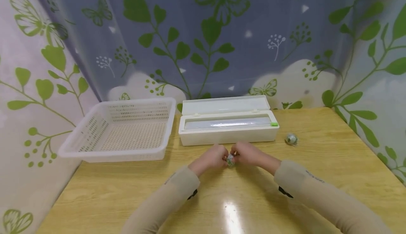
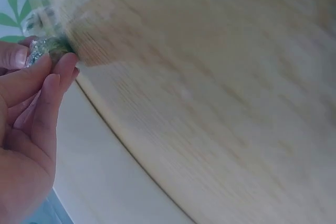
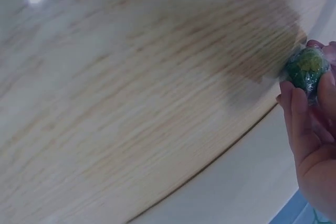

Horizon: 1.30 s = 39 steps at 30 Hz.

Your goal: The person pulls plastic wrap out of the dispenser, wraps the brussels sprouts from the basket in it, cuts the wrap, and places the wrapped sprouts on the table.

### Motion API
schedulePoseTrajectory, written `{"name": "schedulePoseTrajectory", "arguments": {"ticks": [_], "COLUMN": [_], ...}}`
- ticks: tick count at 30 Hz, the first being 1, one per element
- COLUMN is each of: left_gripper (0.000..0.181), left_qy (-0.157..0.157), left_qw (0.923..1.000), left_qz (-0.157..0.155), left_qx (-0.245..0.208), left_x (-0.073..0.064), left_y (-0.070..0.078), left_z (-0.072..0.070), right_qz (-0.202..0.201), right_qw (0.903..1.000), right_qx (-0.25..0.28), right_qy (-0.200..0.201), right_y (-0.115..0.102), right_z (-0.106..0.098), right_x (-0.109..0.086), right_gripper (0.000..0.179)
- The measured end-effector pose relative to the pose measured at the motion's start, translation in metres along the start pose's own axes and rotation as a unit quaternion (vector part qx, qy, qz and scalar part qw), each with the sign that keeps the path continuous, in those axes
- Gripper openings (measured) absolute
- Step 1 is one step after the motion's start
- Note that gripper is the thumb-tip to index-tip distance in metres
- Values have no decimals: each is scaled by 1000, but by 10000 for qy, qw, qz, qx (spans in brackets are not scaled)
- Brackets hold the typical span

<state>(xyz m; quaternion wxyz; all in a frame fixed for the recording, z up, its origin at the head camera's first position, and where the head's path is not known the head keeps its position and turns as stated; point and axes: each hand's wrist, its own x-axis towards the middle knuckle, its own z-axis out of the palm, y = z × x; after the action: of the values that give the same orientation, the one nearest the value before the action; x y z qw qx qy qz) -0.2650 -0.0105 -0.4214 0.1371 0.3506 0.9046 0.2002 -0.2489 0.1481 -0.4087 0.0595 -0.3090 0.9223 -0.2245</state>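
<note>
Both hands meet at a small green, roundish piece wrapped in clear plastic film (image 1: 230, 160), just in front of a white film dispenser box (image 1: 228, 135). My left hand (image 1: 214, 156) pinches the wrapped piece from the left with thumb and fingers. From the other side, my right hand (image 1: 248, 153) pinches it too. A dark green surface with a yellowish patch shows through the film on the wrapped piece (image 3: 308, 69) in the right wrist view. Crinkled film shows around the wrapped piece (image 2: 47, 51) in the left wrist view.
The dispenser's lid (image 1: 226, 105) stands open at the back, and a film roll (image 1: 228, 123) lies inside. To the left is a white perforated basket (image 1: 117, 154). Another film-wrapped ball (image 1: 291, 139) rests on the wooden table (image 1: 330, 146) at the right. A patterned curtain (image 1: 177, 22) hangs behind.
</note>
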Motion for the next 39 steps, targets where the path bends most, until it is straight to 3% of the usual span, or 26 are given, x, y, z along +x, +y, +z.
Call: {"name": "schedulePoseTrajectory", "arguments": {"ticks": [4, 7, 15, 20, 24, 32, 39], "left_gripper": [6, 18, 36, 34, 32, 31, 30], "left_qy": [-82, -109, 110, 290, 514, 809, 981], "left_qw": [9997, 9989, 9942, 9940, 9946, 9926, 9916], "left_qz": [1, 32, -15, -136, -60, -100, -74], "left_qx": [-209, -445, -1070, -1050, -898, -902, -841], "left_x": [-2, -5, -19, -35, -44, -54, -59], "left_y": [-1, -3, -16, -27, -31, -37, -39], "left_z": [-4, -6, -12, -20, -25, -31, -32], "right_qz": [-60, -57, 88, 463, 663, 751, 1030], "right_qw": [9998, 9992, 9976, 9954, 9935, 9923, 9875], "right_qx": [189, 393, 690, 803, 826, 632, 441], "right_qy": [-40, -69, 33, 240, 417, 762, 1111], "right_y": [3, 7, 10, 16, 25, 42, 67], "right_z": [1, 2, 0, -7, -12, -22, -33], "right_x": [-1, -2, -9, -20, -29, -50, -80], "right_gripper": [9, 12, 18, 26, 29, 28, 29]}}
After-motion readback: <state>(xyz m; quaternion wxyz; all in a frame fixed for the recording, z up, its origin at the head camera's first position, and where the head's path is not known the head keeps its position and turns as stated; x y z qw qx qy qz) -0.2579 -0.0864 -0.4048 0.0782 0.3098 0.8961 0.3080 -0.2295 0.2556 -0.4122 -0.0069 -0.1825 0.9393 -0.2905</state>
